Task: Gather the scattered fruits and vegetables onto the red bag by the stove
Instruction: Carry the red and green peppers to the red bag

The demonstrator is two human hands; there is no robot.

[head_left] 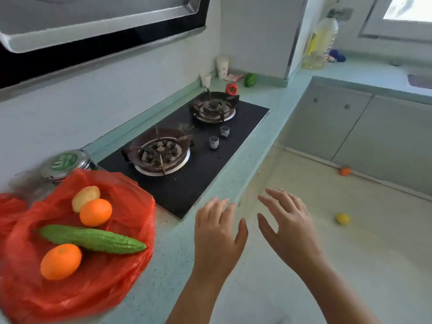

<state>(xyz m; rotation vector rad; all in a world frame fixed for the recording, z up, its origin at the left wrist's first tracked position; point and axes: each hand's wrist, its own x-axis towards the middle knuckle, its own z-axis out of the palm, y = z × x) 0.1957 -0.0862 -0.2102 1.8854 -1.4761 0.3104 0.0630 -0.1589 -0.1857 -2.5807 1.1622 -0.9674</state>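
a: how much of the job is done?
b: the red bag (93, 288) is spread out on the counter (177, 253), just beside the stove (210, 174). four things are already laid on it. a long bumpy green gourd (93, 239) is seen across the middle. the front orange (61, 261) is just beside it, the back orange (95, 212) is past it, and a potato (85, 197) is tucked against the back orange.
a: what is held in the hands?
b: nothing at all. the left hand (217, 232) and the right hand (287, 225) are spread wide by the counter edge, and nothing is touched by them.
a: what is left?
b: four more things are seen away from the bag. a red pepper (231, 88) and a green pepper (250, 79) are left on the counter past the far burner. a lemon (342, 219) and a small orange fruit (345, 171) are left on the floor, well apart from the bag.
a: so is it half done?
b: about half, it is guessed. more could be hidden out of view.
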